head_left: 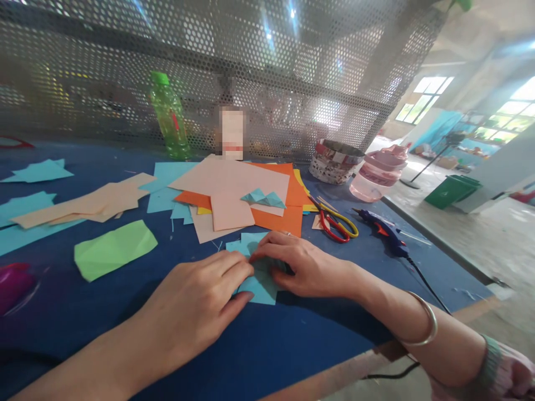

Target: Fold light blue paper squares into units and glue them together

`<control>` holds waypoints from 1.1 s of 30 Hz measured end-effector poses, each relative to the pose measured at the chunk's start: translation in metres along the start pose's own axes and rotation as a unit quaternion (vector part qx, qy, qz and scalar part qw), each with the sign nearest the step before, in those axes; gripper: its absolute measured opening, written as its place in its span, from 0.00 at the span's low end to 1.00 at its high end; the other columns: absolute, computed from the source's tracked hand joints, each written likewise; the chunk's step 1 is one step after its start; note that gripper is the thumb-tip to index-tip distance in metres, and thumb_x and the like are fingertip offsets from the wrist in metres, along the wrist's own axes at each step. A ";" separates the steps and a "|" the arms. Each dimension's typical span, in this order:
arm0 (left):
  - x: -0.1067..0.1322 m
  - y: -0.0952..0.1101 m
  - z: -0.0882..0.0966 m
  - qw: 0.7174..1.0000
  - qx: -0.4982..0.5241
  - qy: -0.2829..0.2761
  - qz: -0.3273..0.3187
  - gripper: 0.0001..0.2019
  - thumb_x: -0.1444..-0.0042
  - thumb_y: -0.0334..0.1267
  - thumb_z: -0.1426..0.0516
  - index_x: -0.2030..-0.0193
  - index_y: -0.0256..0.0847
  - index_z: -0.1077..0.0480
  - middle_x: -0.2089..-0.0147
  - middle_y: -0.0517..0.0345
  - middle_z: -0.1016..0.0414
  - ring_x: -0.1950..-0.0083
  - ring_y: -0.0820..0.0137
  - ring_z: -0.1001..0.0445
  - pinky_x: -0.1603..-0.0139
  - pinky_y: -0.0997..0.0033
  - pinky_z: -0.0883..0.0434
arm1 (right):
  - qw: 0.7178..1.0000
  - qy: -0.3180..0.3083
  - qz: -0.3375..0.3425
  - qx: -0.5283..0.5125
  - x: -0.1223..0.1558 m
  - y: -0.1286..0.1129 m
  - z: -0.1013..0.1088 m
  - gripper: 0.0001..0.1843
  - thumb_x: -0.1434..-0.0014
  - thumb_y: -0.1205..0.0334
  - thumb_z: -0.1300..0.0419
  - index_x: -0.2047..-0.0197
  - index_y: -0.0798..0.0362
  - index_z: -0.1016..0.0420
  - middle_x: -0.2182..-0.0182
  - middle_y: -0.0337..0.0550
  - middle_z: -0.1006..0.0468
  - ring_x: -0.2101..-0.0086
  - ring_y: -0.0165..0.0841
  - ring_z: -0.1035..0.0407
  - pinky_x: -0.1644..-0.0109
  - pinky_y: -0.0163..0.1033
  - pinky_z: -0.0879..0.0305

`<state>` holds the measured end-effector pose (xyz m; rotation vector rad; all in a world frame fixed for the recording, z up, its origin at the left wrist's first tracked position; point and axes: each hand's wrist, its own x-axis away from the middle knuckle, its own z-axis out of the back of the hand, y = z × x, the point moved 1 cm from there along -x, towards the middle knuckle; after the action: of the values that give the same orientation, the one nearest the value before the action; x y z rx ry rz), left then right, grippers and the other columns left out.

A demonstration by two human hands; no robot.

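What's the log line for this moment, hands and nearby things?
left hand: holding folded blue paper | right hand: holding same paper | nearby: scissors, glue gun, orange paper

- Bright daylight comes through the windows (422,100) beyond the bench's far right corner, their panes nearly blown out white.
- Glare streaks the perforated metal screen (267,67) along the far edge, which looks soft and out of focus.
- Soft shadows lie under the left hand (192,306), right hand (309,267) and blue folded paper (259,292).
- The bench (317,334) falls dim toward its near left corner.
- Wide-angle distortion bends the bench's right edge.
- 1 pixelated patch (232,133) blurs an upright item near the far edge.
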<state>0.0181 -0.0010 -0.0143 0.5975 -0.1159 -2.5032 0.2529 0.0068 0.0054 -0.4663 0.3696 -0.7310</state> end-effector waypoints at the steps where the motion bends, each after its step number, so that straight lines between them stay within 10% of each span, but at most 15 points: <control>1: 0.000 0.000 0.000 1.000 0.000 0.000 0.000 0.06 0.30 0.35 0.46 0.50 0.45 0.30 0.52 0.55 0.20 0.53 0.59 0.19 0.60 0.62 0.27 | 1.000 0.000 0.000 0.001 0.000 0.000 0.000 0.21 0.38 0.75 0.39 0.42 0.54 0.24 0.49 0.51 0.24 0.49 0.39 0.26 0.42 0.45 0.28; 5: 0.001 -0.001 -0.001 1.000 0.011 0.008 0.009 0.06 0.29 0.36 0.46 0.49 0.45 0.30 0.53 0.56 0.20 0.54 0.59 0.19 0.60 0.62 0.26 | 1.000 -0.004 -0.014 0.004 0.000 -0.003 0.002 0.22 0.40 0.63 0.29 0.43 0.55 0.22 0.50 0.51 0.23 0.50 0.41 0.25 0.43 0.47 0.27; 26: -0.002 -0.008 0.003 0.999 0.001 0.025 -0.033 0.16 0.33 0.19 0.54 0.58 0.41 0.30 0.56 0.55 0.23 0.52 0.62 0.24 0.56 0.60 0.26 | 0.981 0.133 0.114 0.085 -0.001 0.011 -0.006 0.14 0.41 0.80 0.43 0.60 0.53 0.23 0.57 0.47 0.19 0.56 0.37 0.26 0.50 0.42 0.26; 33: -0.002 -0.010 0.007 0.998 -0.029 0.052 -0.036 0.18 0.35 0.18 0.52 0.58 0.40 0.25 0.53 0.52 0.22 0.49 0.60 0.24 0.48 0.57 0.25 | 0.981 0.055 0.159 0.098 0.002 0.000 -0.003 0.11 0.34 0.76 0.43 0.59 0.55 0.21 0.58 0.50 0.17 0.56 0.38 0.25 0.50 0.42 0.26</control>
<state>0.0114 0.0084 -0.0095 0.7190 0.0175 -2.5289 0.2528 0.0051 0.0024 -0.1745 0.4587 -0.4765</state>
